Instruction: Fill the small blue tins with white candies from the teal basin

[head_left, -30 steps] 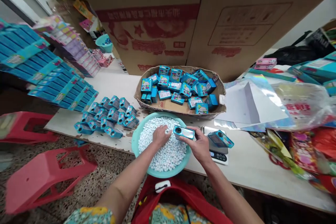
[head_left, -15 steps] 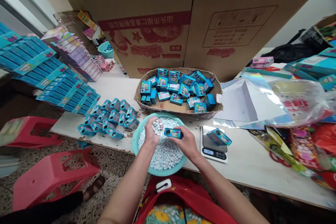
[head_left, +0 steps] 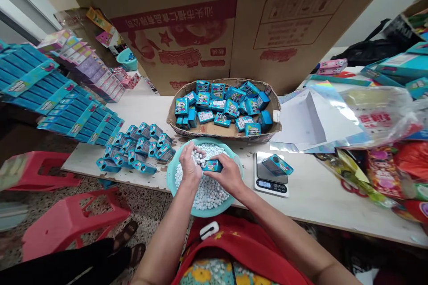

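My left hand (head_left: 190, 164) is cupped around a heap of small white candies (head_left: 198, 156) over the turquoise basin (head_left: 171, 177). Between the fingers and thumb of my right hand (head_left: 230, 173) is a small blue candy box (head_left: 213, 166), tilted toward the left palm and touching or nearly touching it. More pale candies (head_left: 210, 196) fill the basin beneath both hands. To the right, another blue box (head_left: 278, 164) lies on a kitchen scale (head_left: 272, 187) with a lit display. Several open-ended blue boxes (head_left: 137, 148) stand grouped on the table at left.
Behind the basin, a cut-down cardboard tray (head_left: 224, 132) holds several blue boxes. Large cartons (head_left: 187, 22) rise behind it. Blue display boxes (head_left: 63, 98) are stacked at far left, above red stools (head_left: 67, 218). Plastic bags (head_left: 377, 116) crowd the right side; a person's feet (head_left: 125, 236) show lower left.
The blue box in my right hand has moved left, up to my left hand, and its printed face now tilts toward me. The view has shifted slightly.
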